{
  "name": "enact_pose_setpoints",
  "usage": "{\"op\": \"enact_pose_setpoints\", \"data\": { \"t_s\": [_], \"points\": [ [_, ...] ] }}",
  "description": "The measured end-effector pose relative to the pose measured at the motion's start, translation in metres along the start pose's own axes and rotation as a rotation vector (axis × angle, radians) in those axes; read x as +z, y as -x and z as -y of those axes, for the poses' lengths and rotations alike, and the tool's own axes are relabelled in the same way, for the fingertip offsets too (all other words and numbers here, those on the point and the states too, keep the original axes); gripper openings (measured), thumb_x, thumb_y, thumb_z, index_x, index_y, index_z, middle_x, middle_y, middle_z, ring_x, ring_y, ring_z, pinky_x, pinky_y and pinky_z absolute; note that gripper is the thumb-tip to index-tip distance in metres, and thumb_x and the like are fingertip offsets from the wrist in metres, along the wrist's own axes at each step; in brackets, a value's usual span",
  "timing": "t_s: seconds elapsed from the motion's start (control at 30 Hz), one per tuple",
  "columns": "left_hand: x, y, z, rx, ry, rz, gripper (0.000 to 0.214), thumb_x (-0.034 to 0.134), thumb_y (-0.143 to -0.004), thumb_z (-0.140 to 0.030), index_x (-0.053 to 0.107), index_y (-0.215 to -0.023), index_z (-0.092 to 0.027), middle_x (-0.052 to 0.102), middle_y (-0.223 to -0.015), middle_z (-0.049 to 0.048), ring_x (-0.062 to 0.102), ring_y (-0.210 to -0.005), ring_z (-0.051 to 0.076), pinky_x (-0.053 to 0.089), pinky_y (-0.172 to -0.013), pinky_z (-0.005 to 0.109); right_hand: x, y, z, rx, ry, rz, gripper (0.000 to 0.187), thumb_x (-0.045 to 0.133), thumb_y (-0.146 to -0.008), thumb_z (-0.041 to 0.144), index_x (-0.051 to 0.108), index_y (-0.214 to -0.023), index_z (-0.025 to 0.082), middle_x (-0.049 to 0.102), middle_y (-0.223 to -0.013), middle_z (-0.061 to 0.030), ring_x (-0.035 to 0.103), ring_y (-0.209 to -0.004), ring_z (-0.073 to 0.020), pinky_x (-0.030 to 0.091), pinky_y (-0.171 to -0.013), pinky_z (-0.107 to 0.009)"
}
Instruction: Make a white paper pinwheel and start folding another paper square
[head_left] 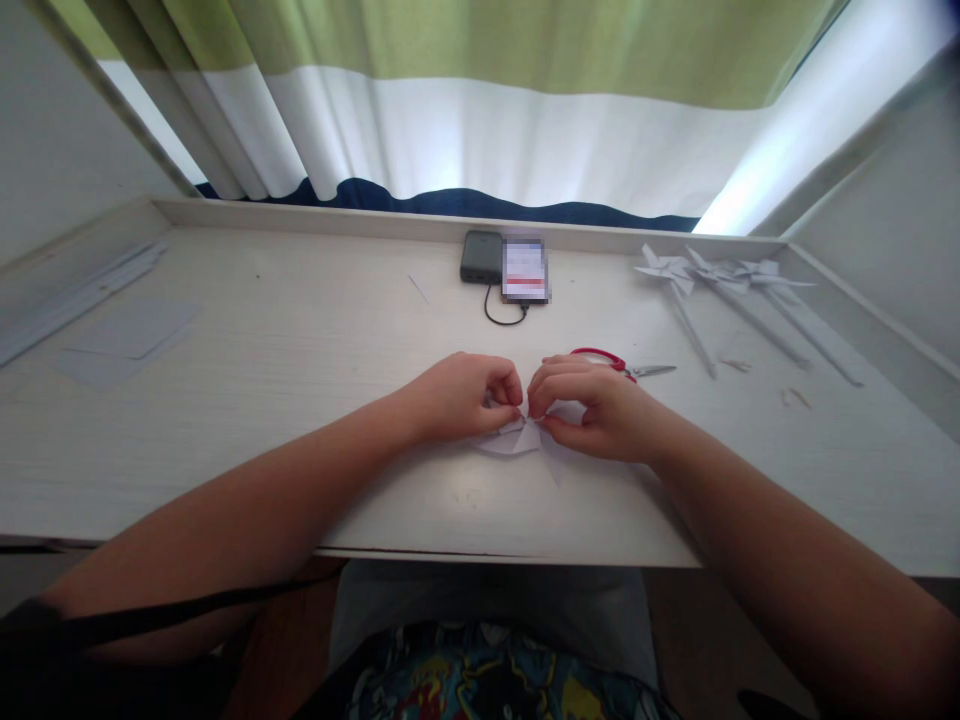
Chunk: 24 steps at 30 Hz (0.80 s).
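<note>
A white paper pinwheel head (517, 438) lies on the desk in front of me, its folded blades partly covered by my fingers. My left hand (480, 398) pinches it near the middle from the left, thumb and fingers curled in. From the right, my right hand (592, 405) pinches the same paper close to the centre, its fingertips almost meeting the left ones. What lies right between the fingertips is too small to make out. Just behind my right hand are scissors (630, 370) with red handles, blades pointing right.
Several finished paper pinwheels (667, 268) on rolled paper sticks lie at the back right, with small paper scraps (795, 398) near them. A dark power bank (481, 257) is cabled to a phone (525, 270). Paper sheets (135, 325) and long paper strips (82, 295) rest at left.
</note>
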<state>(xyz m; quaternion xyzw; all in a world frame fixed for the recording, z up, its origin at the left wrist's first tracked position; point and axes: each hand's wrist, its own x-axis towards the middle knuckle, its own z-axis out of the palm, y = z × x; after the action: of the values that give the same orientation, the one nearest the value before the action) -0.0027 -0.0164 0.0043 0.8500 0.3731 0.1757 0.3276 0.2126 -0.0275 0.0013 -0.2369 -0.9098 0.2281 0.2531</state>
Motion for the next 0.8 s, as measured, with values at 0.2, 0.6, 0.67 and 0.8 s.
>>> {"op": "enact_pose_setpoints", "data": {
  "t_s": [0.2,0.6,0.67,0.8],
  "points": [
    [0.0019,0.0005,0.0006,0.016,-0.034,-0.013,0.01,0.067,-0.072,-0.025,0.068,-0.08,-0.019,0.071,-0.078,0.0003,0.065,-0.073,0.015,0.047,-0.069,0.027,-0.003,0.0014,-0.0004,0.029,-0.024,0.065,0.018,0.059,-0.073,0.004,0.063,-0.08,0.02,0.067,-0.083,-0.003,0.06,-0.082,-0.0184,0.05,-0.077,-0.035],
    [0.0058,0.0005,0.0011,0.049,-0.092,-0.021,0.011,0.066,-0.069,-0.024,0.068,-0.08,-0.021,0.071,-0.081,0.0,0.064,-0.076,0.017,0.046,-0.071,0.03,-0.0055,0.0035,0.0001,0.058,-0.037,0.103,0.019,0.058,-0.072,0.003,0.062,-0.078,0.02,0.066,-0.087,-0.0027,0.061,-0.082,-0.0165,0.05,-0.072,-0.03],
    [0.0062,0.0005,0.0014,0.047,-0.082,-0.015,0.011,0.066,-0.069,-0.024,0.068,-0.08,-0.021,0.071,-0.08,-0.0007,0.064,-0.076,0.017,0.046,-0.072,0.03,-0.0058,0.0035,0.0006,0.065,-0.041,0.103,0.018,0.058,-0.072,0.003,0.062,-0.077,0.02,0.066,-0.087,-0.0028,0.061,-0.082,-0.0161,0.05,-0.072,-0.029],
    [0.0071,0.001,0.0011,0.037,-0.039,-0.008,0.012,0.066,-0.07,-0.023,0.068,-0.082,-0.021,0.071,-0.082,-0.0005,0.064,-0.077,0.017,0.047,-0.074,0.03,-0.0062,0.0034,0.0014,0.08,-0.052,0.086,0.017,0.058,-0.073,0.003,0.062,-0.076,0.019,0.067,-0.087,-0.0031,0.061,-0.082,-0.0158,0.051,-0.073,-0.029]
  ]
}}
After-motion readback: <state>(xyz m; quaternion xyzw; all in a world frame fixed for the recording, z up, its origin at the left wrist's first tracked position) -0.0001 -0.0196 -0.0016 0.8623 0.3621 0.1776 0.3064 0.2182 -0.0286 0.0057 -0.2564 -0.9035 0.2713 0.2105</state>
